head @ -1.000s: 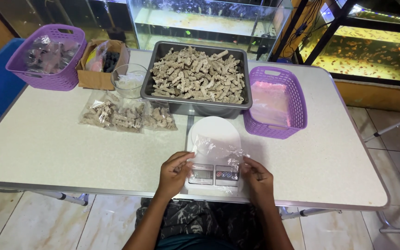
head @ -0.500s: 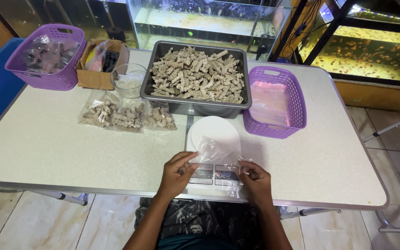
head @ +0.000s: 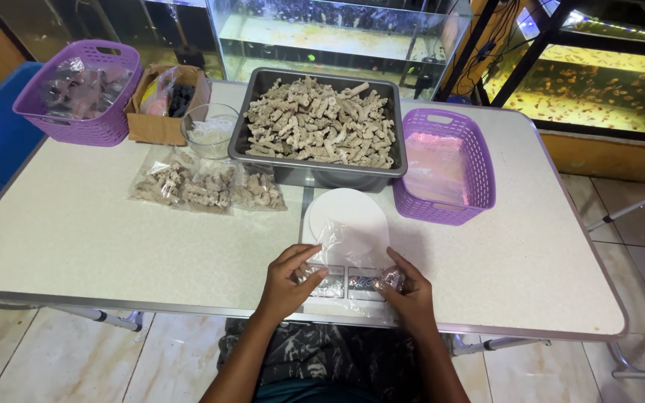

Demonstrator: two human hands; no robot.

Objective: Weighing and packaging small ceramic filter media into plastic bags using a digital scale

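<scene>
Glass fish tanks (head: pixel 337 30) are ranged behind a pale speckled folding table (head: pixel 76 239), on which a grey metal tray of beige porous chunks (head: pixel 321 123), two purple slotted baskets (head: pixel 76 93) and filled clear packets (head: pixel 203 186) are set out over a tiled floor. An empty clear plastic bag (head: pixel 349 261) is pinched at its two sides by the left hand (head: pixel 289 280) and the right hand (head: pixel 412 295), fingers closed on the film, over a white oval kitchen scale (head: pixel 346 216) at the near edge. The bag-opening step is judged to be in hand; a spread mouth would be called for next.
</scene>
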